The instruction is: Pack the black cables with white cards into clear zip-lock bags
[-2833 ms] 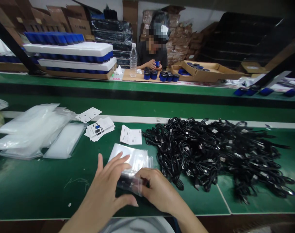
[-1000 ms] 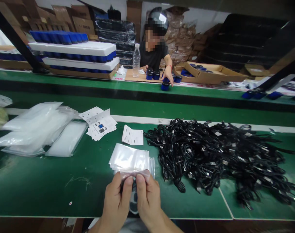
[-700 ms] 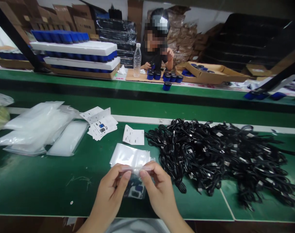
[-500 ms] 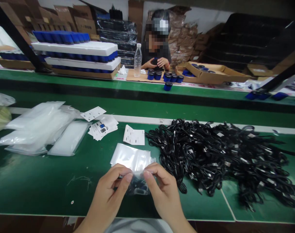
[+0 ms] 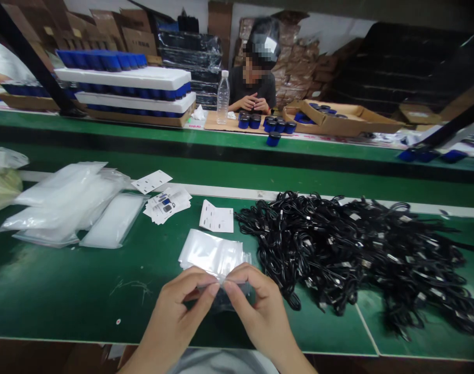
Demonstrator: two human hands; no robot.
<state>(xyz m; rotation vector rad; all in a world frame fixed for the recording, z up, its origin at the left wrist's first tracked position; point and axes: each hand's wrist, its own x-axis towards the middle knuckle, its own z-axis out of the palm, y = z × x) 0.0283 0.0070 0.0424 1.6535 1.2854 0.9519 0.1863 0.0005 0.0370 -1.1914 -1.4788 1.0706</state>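
Note:
Thumb and forefinger of my left hand point(image 5: 188, 298) pinch the top edge of a small clear plastic bag point(image 5: 224, 301). My right hand point(image 5: 256, 298) grips the same edge, its fingertips nearly meeting the left ones. Something dark shows through the bag, partly hidden by my hands and hard to make out. Just beyond lies a stack of flat clear bags point(image 5: 211, 251). A folded printed leaflet point(image 5: 217, 218) is behind that stack, and a pile of black cables point(image 5: 311, 249) spreads to the right.
At the left lie packs of clear bags point(image 5: 69, 200) and printed leaflets point(image 5: 167, 205). Across the green bench point(image 5: 77, 291), a co-worker point(image 5: 256, 83) sits behind blue-and-black round items point(image 5: 274, 138), a plastic bottle point(image 5: 223, 98) and a cardboard tray point(image 5: 346, 120). White foam trays point(image 5: 123, 78) are stacked at the back left.
My hands have drawn together along the bag's edge, fingertips now almost touching. The co-worker's hands have lowered slightly. The view has shifted a little.

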